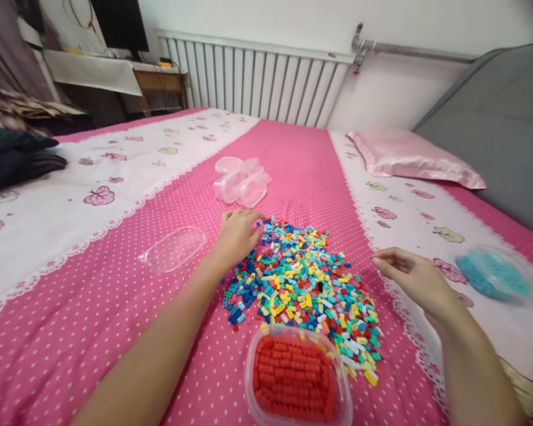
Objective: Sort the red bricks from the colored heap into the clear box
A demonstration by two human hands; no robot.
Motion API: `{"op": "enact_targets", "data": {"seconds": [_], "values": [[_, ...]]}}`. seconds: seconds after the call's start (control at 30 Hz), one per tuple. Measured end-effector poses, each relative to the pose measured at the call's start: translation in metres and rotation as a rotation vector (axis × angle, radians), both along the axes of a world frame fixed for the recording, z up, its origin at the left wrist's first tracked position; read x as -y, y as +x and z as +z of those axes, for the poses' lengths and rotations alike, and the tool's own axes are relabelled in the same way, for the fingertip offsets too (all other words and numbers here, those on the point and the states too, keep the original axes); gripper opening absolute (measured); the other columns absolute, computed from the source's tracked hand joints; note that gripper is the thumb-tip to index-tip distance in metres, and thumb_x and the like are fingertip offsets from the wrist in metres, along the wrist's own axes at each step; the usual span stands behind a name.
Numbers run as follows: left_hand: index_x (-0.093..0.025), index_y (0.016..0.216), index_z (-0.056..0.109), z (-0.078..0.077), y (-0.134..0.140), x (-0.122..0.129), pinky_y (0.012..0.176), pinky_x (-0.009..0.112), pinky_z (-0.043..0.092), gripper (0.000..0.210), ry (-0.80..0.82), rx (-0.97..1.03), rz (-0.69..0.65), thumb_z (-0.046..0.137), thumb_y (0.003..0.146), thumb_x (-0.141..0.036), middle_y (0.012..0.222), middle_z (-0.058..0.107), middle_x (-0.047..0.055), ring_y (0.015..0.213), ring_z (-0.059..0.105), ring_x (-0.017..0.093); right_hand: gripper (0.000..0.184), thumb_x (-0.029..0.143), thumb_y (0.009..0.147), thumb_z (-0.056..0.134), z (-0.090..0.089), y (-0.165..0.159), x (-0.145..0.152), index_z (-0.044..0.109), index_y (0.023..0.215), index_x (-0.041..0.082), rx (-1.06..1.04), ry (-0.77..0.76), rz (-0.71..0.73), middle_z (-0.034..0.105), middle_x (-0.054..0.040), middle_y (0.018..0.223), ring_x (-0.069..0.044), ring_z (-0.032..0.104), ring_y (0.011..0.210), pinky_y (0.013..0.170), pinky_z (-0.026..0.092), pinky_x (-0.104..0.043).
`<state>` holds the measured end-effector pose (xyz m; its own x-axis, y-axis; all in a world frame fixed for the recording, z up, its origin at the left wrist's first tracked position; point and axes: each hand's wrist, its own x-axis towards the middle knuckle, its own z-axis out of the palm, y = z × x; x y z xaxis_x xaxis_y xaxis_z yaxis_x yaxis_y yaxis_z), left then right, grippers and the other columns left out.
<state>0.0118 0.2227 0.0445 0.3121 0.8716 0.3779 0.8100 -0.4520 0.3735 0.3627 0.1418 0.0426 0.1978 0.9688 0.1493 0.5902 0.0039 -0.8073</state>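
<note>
Multicoloured small plastic bricks (293,275) heaped on pink polka-dot bedsheet (195,325). Left hand (240,234) at heap's 10 o'clock edge, thumb and forefinger parted; right hand (408,275) at 3 o'clock, thumb near fingers, hold cannot be told. Clear plastic tub (343,378), red bricks (293,378) inside, 6 o'clock.

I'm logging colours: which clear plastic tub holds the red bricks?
The front tub, nearest the camera, at the near edge of the mixed brick pile; the right-side tub, past the right hand, shows turquoise contents instead.
</note>
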Motion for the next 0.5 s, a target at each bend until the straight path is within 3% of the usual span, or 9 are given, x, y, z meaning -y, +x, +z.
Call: {"op": "enact_targets", "data": {"seconds": [0.13,0.3,0.5], "values": [[-0.025,0.13,0.063,-0.009,0.014,-0.003,0.113,0.051,0.032,0.034,-0.031,-0.084,-0.095,0.053,0.098,-0.024,0.137,0.068,0.006,0.129,0.058,0.028,0.039,0.056,0.072,0.074,-0.026,0.009,-0.01,0.073,0.085,0.019,-0.026,-0.017,0.011,0.074,-0.0093,0.08,-0.025,0.068,0.077,0.077,0.053,-0.039],[-0.02,0.138,0.057,-0.01,0.03,-0.017,0.114,0.049,0.036,0.039,-0.034,-0.161,-0.078,0.045,0.101,-0.024,0.141,0.064,0.011,0.132,0.058,0.028,0.033,0.051,0.079,0.069,-0.033,-0.002,-0.015,0.073,0.087,0.02,0.019,-0.004,0.096,0.076,-0.0081,0.082,-0.025,0.07,0.078,0.078,0.053,-0.038],[-0.023,0.117,0.069,-0.008,0.044,-0.032,0.116,0.049,0.033,0.029,-0.031,-0.231,-0.08,0.048,0.098,-0.018,0.121,0.074,0.009,0.121,0.064,0.026,0.027,0.044,0.079,0.067,-0.035,-0.008,-0.016,0.074,0.088,0.02,0.028,-0.008,0.123,0.077,-0.0078,0.085,-0.026,0.071,0.08,0.079,0.054,-0.039]]}}
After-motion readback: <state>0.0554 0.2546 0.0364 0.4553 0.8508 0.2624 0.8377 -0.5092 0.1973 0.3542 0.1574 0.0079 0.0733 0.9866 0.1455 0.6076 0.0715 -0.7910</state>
